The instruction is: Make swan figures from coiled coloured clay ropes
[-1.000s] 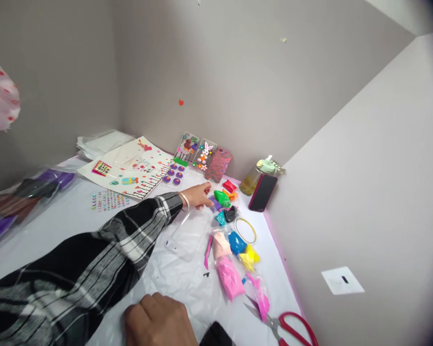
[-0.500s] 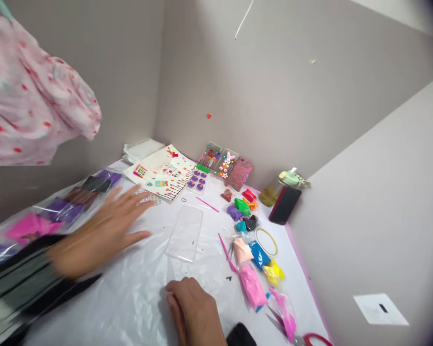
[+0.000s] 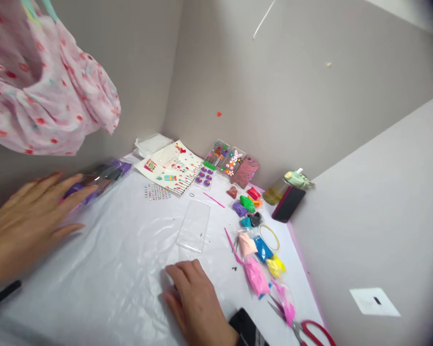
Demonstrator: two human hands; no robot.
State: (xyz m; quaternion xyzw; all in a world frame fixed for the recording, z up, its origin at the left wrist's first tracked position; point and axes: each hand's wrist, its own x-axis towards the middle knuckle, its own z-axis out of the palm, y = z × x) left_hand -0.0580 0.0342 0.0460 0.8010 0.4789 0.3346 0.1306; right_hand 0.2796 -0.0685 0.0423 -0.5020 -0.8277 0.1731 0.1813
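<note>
My left hand (image 3: pixel 39 221) is slightly blurred, with its fingers stretched out over the row of clear-wrapped clay packets (image 3: pixel 111 175) along the left edge. Purple and dark pieces show beyond the fingertips; the hand hides the rest. My right hand (image 3: pixel 200 300) rests on the plastic-covered table, fingers loosely bent and thumb apart, holding nothing. Just beyond it a transparent phone case (image 3: pixel 194 226) lies flat. A sheet of small gem stickers (image 3: pixel 157 191) lies between the left-hand packets and the case.
Bagged clay in several colours, such as the pink packet (image 3: pixel 256 277), lies at right with red-handled scissors (image 3: pixel 298 329). A phone (image 3: pixel 289 204) leans against a jar-like bottle (image 3: pixel 274 191). Decorated cases (image 3: pixel 233 161) and a patterned sheet (image 3: pixel 171 168) sit by the wall. Polka-dot cloth (image 3: pixel 57 105) hangs at left.
My left hand has moved left, from above the gem stickers to over the wrapped packets. My right hand stays by the case, its thumb a little further from the fingers. The view has shifted slightly.
</note>
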